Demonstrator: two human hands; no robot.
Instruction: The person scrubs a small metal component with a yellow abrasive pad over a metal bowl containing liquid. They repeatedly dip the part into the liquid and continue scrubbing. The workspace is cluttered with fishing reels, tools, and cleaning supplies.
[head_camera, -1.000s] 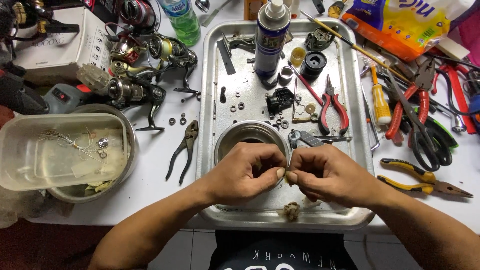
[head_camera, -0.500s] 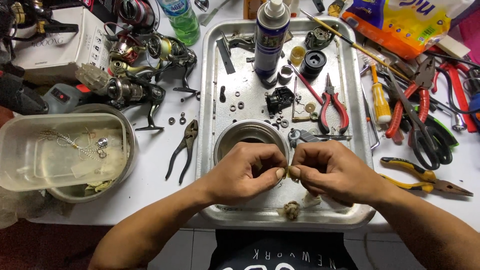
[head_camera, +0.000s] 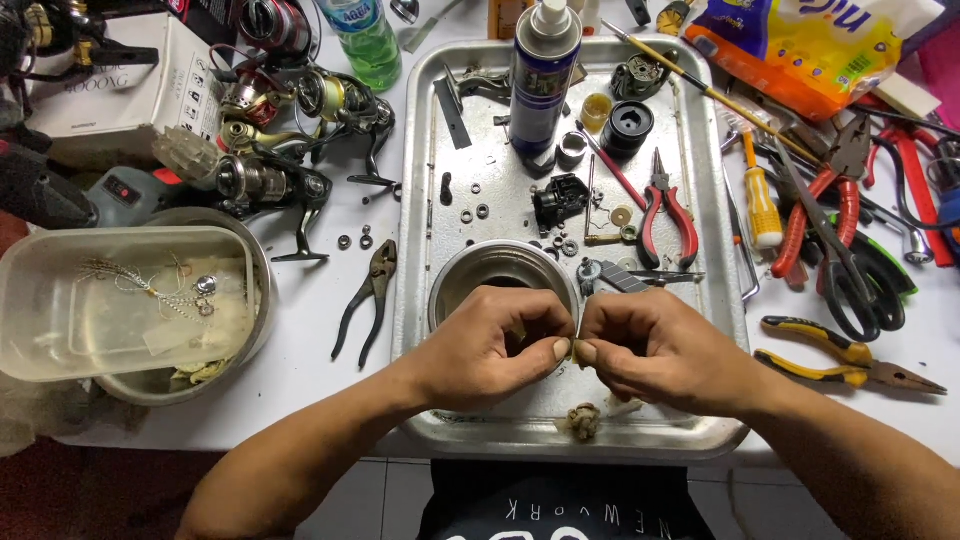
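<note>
My left hand (head_camera: 488, 345) and my right hand (head_camera: 658, 348) meet over the near part of a metal tray (head_camera: 700, 440), fingertips pinched together on a small pale part (head_camera: 570, 350) that is mostly hidden between them. Just behind my hands stands a round metal bowl (head_camera: 500, 270). A small crumpled tan wad (head_camera: 584, 420) lies on the tray below my hands. Further back on the tray are a blue spray can (head_camera: 544, 70), black reel parts (head_camera: 560, 200), small washers and red-handled pliers (head_camera: 664, 215).
Left of the tray lie dark pliers (head_camera: 366, 300), several fishing reels (head_camera: 290, 140) and a clear plastic tub (head_camera: 120, 300) inside a metal bowl. To the right are yellow-handled pliers (head_camera: 850, 355), scissors (head_camera: 840, 250), a screwdriver (head_camera: 762, 200) and an orange bag (head_camera: 810, 45).
My fingers have shifted slightly on the small part; both hands stay in the same spot over the tray.
</note>
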